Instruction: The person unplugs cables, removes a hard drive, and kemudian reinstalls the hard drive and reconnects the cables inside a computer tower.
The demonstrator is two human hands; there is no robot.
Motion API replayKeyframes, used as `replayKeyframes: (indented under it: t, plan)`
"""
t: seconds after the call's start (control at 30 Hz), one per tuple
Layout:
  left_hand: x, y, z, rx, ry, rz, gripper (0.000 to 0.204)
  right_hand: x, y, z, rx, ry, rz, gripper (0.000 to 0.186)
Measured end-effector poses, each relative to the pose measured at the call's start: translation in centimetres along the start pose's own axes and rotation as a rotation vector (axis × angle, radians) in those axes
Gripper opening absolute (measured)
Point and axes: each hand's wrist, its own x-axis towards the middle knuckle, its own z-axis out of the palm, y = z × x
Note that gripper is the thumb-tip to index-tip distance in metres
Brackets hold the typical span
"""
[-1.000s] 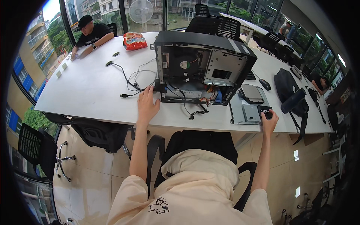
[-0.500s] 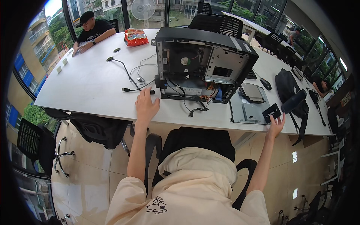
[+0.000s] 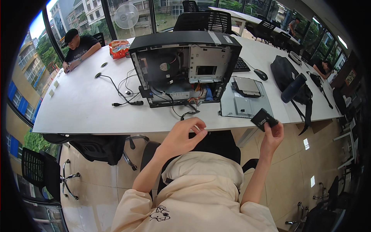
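Drive (image 3: 262,117) sits pinched at its edge in your right hand (image 3: 273,136), presumably keeping its face clear; your left hand (image 3: 183,135), narrowly curled, seemingly empty, hovers near the desk (image 3: 83,100).

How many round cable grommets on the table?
2, both on the white table, left of the open computer case: the far grommet near the red bag, the near grommet just nearer the camera wearer. Others may be hidden behind the case.
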Motion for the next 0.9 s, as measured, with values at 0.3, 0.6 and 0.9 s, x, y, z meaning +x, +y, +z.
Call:
replayKeyframes:
  t: [0.3,0.6,0.9]
  plan:
    - [3.7,-8.1,2.2,0.765,0.343,0.095,0.032,-7.1,-0.1,2.6,0.374,-0.277,0.304,0.036]
    - [2.0,-7.3,-1.9,0.446,0.229,0.254,0.016,-6.7,0.3,7.0,0.512,-0.453,0.336,0.029]
    - [1.6,-7.5,-5.2,0.086,0.251,-0.066,0.019,-9.2,0.5,9.4,0.532,-0.519,0.419,0.027]
